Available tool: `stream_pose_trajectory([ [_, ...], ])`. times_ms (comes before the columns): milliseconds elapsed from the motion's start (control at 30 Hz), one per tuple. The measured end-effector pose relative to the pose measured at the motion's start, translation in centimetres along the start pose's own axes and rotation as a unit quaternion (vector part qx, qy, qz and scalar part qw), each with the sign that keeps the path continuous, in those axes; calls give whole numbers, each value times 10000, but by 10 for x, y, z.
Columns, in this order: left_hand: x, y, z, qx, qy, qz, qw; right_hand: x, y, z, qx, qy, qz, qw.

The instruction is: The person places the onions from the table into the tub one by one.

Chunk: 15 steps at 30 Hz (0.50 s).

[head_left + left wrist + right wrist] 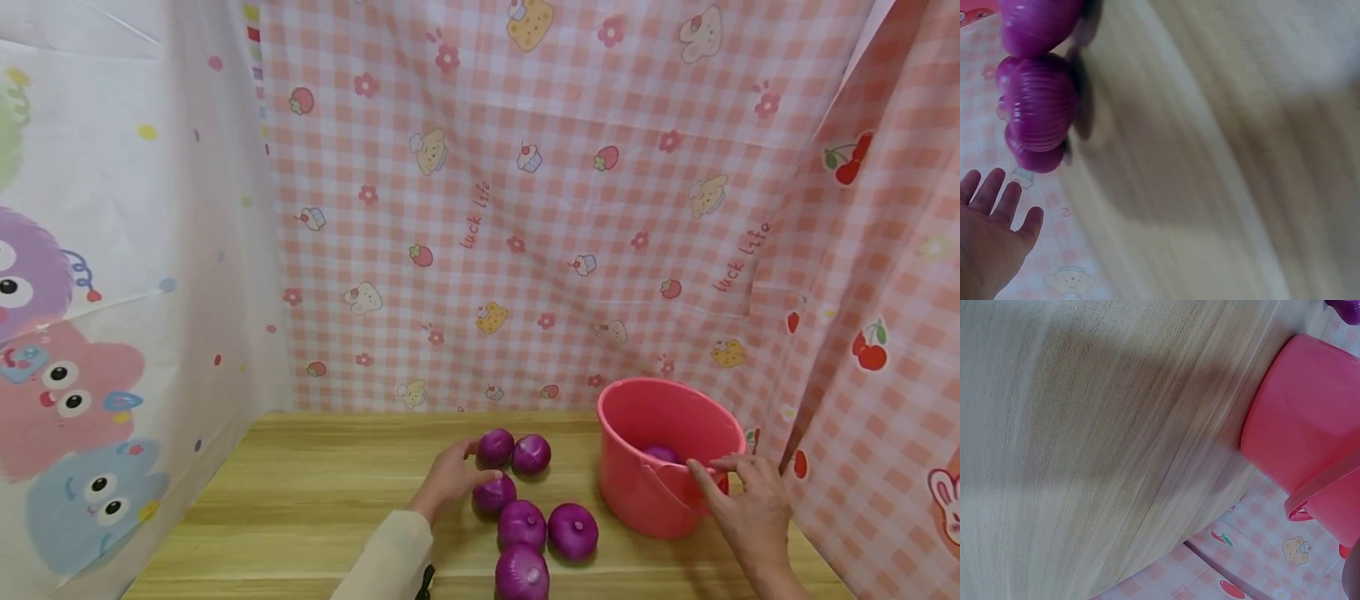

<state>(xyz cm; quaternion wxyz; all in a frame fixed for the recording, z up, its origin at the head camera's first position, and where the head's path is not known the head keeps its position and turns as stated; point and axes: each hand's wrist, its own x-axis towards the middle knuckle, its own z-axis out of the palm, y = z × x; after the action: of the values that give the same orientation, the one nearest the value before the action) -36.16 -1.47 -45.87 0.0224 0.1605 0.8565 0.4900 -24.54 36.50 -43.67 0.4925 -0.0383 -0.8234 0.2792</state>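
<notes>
My left hand (452, 478), fingers spread and holding nothing, is at the left side of two purple onions: the far left onion (495, 447) and a nearer onion (493, 494). The left wrist view shows the same hand (994, 234) with its fingers extended, apart from the onions (1042, 103). On the right stands a pink bucket (651, 500) with an onion (662, 454) inside. The thumb and fingers of my right hand (753, 508) hold the bucket's rim at its right side. Only a blurred bit of that hand shows in the right wrist view, beside the bucket (1310, 406).
More purple onions lie on the wooden table (322, 483): one at the back (531, 455), others nearer, such as the one on the right (573, 532) and the front one (522, 573). Checked cloth (465, 275) hangs behind; a white printed curtain (187, 333) is at left.
</notes>
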Motion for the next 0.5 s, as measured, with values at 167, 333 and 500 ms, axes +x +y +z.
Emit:
stream_pose_trajectory([
  [167,-5,-11,4,169,-68,144,9997,0,-1,0,-35,-32,58,10000],
  [333,-7,-13,8,50,-161,10,9999,0,-1,0,-60,-40,62,10000],
  [500,-7,-15,11,71,-231,-9,9997,-1,0,0,-94,-68,110,9999],
])
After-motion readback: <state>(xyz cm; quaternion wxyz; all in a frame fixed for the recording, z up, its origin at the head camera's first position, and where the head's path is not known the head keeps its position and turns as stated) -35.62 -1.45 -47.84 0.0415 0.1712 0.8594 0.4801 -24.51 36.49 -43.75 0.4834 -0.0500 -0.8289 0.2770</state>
